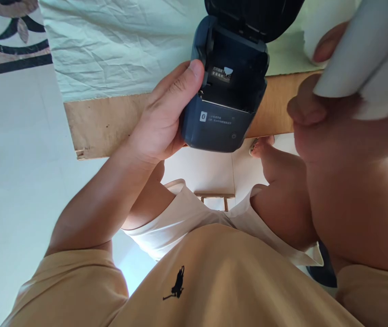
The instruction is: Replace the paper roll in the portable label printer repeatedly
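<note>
A dark blue label printer point(214, 129) with its black lid point(255, 18) swung up is held over the table edge. Its inner bay faces me, with a small white printed label point(221, 73) inside. My left hand point(169, 106) is closed around the printer's left side, thumb on the rim. At the upper right, close to the camera, my right hand point(336, 122) is closed on a white cylindrical roll point(364, 50). A fold or second white surface lies against the roll; its far end is cut off by the frame. The roll is apart from the printer.
A pale green cloth point(119, 50) covers the table, leaving a wooden edge point(105, 125) bare. Another white object point(326, 18) stands behind my right fingers, partly hidden. My legs are beneath the table edge, above a light tiled floor point(20, 136). A dark floor pattern point(13, 63) lies upper left.
</note>
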`<state>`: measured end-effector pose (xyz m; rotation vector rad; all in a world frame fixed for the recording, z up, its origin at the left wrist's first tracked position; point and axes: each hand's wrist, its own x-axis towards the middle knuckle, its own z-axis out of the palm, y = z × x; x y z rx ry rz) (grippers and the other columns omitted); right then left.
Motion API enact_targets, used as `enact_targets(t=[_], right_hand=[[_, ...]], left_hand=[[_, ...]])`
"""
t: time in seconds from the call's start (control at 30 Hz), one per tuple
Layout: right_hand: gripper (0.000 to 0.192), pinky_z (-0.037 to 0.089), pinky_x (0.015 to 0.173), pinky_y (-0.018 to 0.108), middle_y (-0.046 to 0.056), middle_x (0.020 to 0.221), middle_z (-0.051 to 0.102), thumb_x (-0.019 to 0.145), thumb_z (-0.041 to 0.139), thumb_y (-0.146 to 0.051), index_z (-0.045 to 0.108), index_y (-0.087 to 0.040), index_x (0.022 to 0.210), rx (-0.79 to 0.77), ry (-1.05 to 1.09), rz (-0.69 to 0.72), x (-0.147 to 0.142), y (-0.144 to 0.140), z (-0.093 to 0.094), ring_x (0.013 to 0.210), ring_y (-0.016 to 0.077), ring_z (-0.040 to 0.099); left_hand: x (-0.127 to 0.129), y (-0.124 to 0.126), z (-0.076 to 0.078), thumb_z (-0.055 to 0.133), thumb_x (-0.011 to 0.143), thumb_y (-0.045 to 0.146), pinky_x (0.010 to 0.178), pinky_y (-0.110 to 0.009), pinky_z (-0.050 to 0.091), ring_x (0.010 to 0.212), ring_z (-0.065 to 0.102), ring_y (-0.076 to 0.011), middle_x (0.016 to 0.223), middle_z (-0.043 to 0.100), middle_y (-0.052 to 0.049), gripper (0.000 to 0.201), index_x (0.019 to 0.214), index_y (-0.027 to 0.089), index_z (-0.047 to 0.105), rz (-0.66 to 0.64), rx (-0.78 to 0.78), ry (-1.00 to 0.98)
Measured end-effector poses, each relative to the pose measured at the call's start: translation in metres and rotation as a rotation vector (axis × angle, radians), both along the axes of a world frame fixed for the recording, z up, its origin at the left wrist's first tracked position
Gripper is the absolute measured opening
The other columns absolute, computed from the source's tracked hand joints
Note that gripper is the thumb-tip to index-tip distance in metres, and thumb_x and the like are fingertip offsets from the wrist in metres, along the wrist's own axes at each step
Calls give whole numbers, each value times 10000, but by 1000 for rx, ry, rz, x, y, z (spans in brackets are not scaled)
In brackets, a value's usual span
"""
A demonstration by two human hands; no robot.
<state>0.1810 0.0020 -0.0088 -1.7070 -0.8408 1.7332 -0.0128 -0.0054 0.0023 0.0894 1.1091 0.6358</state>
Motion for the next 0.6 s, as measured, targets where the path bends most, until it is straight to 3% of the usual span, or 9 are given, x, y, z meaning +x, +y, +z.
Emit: enact_targets(t=[0.1,0.17,0.3,0.4,0.5,0.6], right_hand=[[436,126,259,235,-32,617,431,632,598,-524,461,-192,879,-72,112,-281,-11,-6,-1,375,45,330],[319,143,270,245,-45,595,394,632,641,-366,449,-196,824,7,86,-278,-15,-11,-1,380,43,318],[261,201,385,244,-28,618,296,669,598,-279,359,-185,715,152,-101,-104,-7,-16,-6,440,24,275],[282,240,560,232,-8,625,315,713,585,-325,366,-148,693,264,-409,134,4,-14,-11,566,24,288],[318,320,664,238,4,756,478,789,561,-457,474,-160,863,301,-639,402,13,-13,-15,677,50,412],[398,412,710,254,19,1018,557,845,517,-512,483,-186,1071,297,-670,566,18,-14,-16,789,79,515]], left_hand=[[1,0,1,500,921,395,528,-247,414,690,476,-134,798,483,-62,265,819,172,602,6,0,28],[1,1,1,504,920,390,528,-246,422,698,477,-134,797,493,-60,255,847,165,599,-14,-2,22],[-3,1,0,502,923,386,598,-279,481,758,510,-161,825,547,-74,261,907,152,617,-45,-3,7],[-4,0,-1,510,912,431,590,-282,497,757,526,-170,830,549,-74,295,916,158,623,-41,22,-3],[-1,2,3,545,900,401,574,-255,486,742,523,-157,845,535,-60,237,877,175,612,-37,-41,25],[3,5,7,555,898,365,528,-232,440,701,494,-142,803,492,-55,213,798,180,591,-31,-91,69]])
